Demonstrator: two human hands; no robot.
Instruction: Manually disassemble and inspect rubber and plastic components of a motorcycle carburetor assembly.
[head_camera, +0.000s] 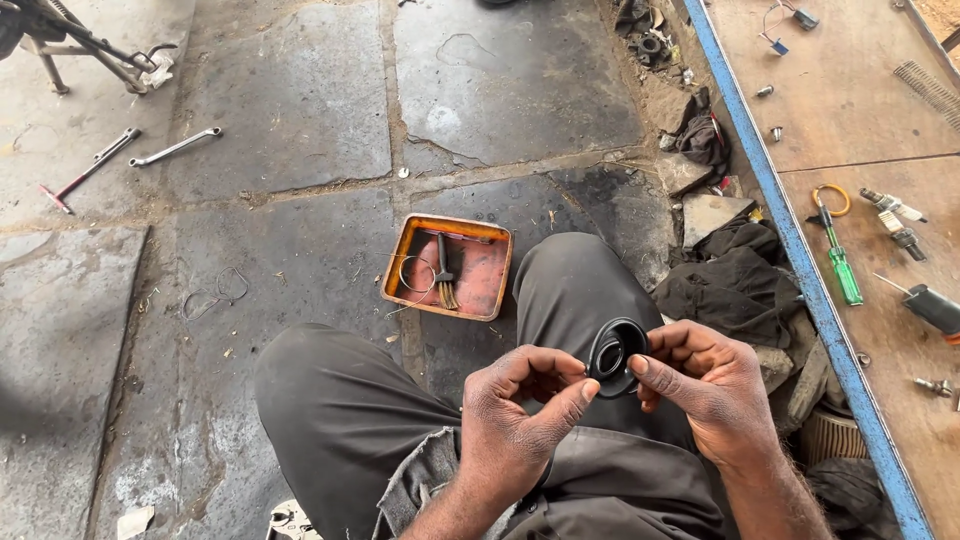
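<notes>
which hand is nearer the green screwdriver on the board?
Right. The right hand, pinching the black rubber ring, sits just left of and below the green screwdriver. The left hand is farther left, beyond the ring.

No packages, labels, signs or screens are visible.
</notes>
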